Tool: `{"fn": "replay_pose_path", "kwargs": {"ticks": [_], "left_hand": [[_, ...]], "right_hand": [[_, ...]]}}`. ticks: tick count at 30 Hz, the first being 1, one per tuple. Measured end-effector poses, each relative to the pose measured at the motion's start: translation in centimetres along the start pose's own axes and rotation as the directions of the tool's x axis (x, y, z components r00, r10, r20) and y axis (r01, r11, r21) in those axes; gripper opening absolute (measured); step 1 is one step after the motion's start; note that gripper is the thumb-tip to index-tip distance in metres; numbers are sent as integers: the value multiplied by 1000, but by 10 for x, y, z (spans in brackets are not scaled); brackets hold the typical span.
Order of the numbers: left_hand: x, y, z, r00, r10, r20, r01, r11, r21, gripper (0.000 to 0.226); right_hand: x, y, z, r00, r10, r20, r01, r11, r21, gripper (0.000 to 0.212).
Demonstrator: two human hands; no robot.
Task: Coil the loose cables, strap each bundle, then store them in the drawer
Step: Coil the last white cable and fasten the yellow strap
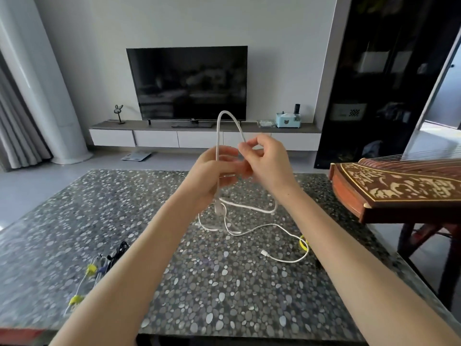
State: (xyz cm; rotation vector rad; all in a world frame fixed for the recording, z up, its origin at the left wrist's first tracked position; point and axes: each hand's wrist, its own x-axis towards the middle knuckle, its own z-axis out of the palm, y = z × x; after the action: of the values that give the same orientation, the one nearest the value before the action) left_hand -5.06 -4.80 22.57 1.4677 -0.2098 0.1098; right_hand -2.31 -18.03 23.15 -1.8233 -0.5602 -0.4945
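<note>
A white cable (pixel 252 229) trails in loose curves over the pebble-patterned table (pixel 174 283), its small plug end lying near the right. Both hands hold its other end up above the table. My left hand (pixel 214 176) grips the cable with a connector hanging below the palm. My right hand (pixel 264 156) pinches the cable where a tall loop arches up between the two hands. A yellow strap (pixel 303 243) lies by the cable at the right. At the left lie cable bundles (pixel 104 263) tied with yellow straps, partly hidden by my left forearm.
A carved wooden zither (pixel 394 188) on a stand overhangs the table's right side. Beyond the table are a TV (pixel 187 82) on a low white cabinet with drawers (pixel 154 139), a dark shelf unit at the right, and a scale on the floor.
</note>
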Motion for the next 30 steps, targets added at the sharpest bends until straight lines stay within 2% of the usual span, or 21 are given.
{"fn": "replay_pose_path", "kwargs": {"ticks": [2, 5, 8, 9, 11, 12, 14, 17, 22, 26, 30], "left_hand": [[-1, 3, 6, 1000, 13, 19, -13, 1000, -14, 10], [-3, -1, 11, 999, 20, 24, -20, 1000, -11, 31], [-7, -3, 15, 999, 21, -39, -19, 999, 39, 31], [-8, -3, 16, 997, 18, -81, -11, 996, 84, 31], [-9, -1, 13, 986, 38, -161, -25, 996, 81, 28], [-9, 2, 11, 981, 47, -186, -45, 999, 13, 27], [-10, 7, 6, 977, 46, -206, -73, 989, -125, 28], [-13, 5, 7, 974, 57, -218, -83, 990, -112, 33], [-21, 5, 21, 981, 116, -156, -132, 986, -102, 37], [-28, 30, 29, 985, 158, -66, -170, 946, -277, 42], [-32, 56, 21, 962, 271, -11, -270, 953, -135, 40]], "right_hand": [[-6, 0, 1, 999, 16, -46, -14, 999, 49, 19], [-17, 0, 3, 994, 97, -41, -90, 986, 137, 16], [-30, 1, 5, 979, 157, 130, -186, 949, 255, 8], [-37, 4, 6, 966, 165, 200, -217, 937, 274, 15], [-54, 15, 9, 930, 195, 311, -268, 940, 212, 20], [-64, 23, 10, 918, 211, 336, -280, 944, 172, 17], [-83, 41, 12, 925, 185, 332, -246, 957, 154, 9], [-102, 60, 12, 942, 120, 313, -183, 967, 180, 11], [-106, 73, 37, 928, 84, 363, -156, 972, 175, 15], [-98, 89, 63, 902, 96, 420, -156, 982, 111, 18], [-98, 111, 75, 883, 206, 421, -289, 947, 142, 18]]}}
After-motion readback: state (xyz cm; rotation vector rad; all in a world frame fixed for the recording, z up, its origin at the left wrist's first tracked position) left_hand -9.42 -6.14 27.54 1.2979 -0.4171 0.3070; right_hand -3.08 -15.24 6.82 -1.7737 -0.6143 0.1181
